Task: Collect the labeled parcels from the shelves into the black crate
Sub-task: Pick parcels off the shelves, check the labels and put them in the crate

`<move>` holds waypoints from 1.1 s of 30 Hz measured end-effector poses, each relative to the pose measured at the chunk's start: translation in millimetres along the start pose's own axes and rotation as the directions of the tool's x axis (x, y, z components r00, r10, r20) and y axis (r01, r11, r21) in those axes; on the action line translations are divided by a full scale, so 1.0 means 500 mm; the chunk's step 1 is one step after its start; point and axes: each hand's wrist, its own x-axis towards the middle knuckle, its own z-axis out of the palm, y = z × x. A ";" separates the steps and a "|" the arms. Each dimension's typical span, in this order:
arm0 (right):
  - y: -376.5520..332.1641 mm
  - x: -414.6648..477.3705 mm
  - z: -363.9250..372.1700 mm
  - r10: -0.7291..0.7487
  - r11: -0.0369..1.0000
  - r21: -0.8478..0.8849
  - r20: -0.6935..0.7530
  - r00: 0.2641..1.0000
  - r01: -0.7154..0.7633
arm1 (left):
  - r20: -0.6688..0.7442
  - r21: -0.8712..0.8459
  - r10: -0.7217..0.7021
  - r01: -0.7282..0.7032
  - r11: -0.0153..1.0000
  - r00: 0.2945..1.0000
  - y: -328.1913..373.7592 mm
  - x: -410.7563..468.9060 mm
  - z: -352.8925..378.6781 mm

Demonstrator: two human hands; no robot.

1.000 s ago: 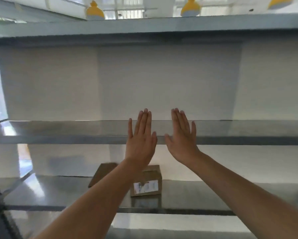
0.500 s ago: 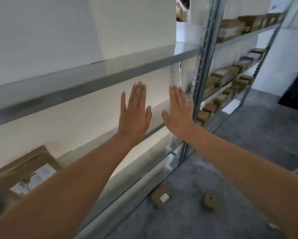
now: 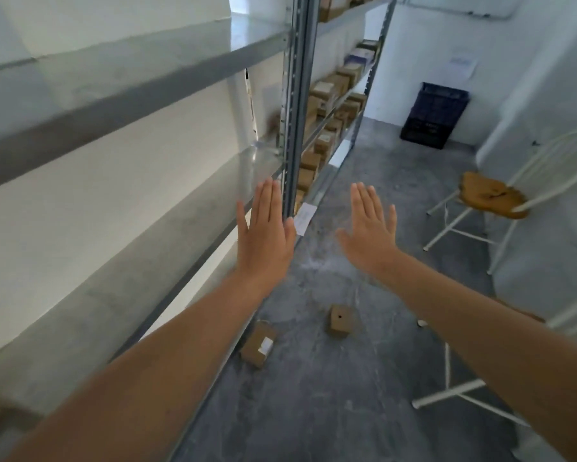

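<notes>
My left hand (image 3: pixel 265 233) and my right hand (image 3: pixel 370 228) are stretched out flat in front of me, fingers straight, holding nothing. The black crate (image 3: pixel 434 115) stands on the floor against the far wall, well beyond both hands. Several brown labeled parcels (image 3: pixel 327 91) fill the far shelf unit behind the grey upright post (image 3: pixel 295 105). A labeled parcel (image 3: pixel 258 343) lies on the floor beside the near shelf's foot, below my left forearm. A second small brown box (image 3: pixel 340 320) sits on the floor between my arms.
The near shelf boards (image 3: pixel 120 85) on my left carry nothing in view. A white metal chair with a wooden seat (image 3: pixel 494 196) stands at the right wall, and another white frame (image 3: pixel 460 395) sits at lower right. Grey concrete floor (image 3: pixel 380 181) runs toward the crate.
My view has swung right from facing the near shelf to looking down the aisle, bringing the crate, chair and floor boxes into sight. Both hands stay flat and have spread slightly apart.
</notes>
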 end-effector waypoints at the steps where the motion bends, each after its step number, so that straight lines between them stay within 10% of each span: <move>1: 0.009 -0.004 0.005 0.037 0.999 -0.005 0.012 0.999 -0.037 | 0.016 -0.005 0.014 -0.014 1.000 1.000 -0.005 0.000 0.010; 17: 0.156 -0.022 0.005 0.271 0.962 -0.038 0.081 0.959 -0.269 | 0.103 -0.107 0.238 -0.227 0.968 0.966 0.073 0.055 0.070; 33: 0.340 0.155 0.009 0.142 0.982 0.115 0.085 0.986 -0.151 | 0.122 -0.014 0.224 -0.224 0.974 0.967 0.239 0.195 0.192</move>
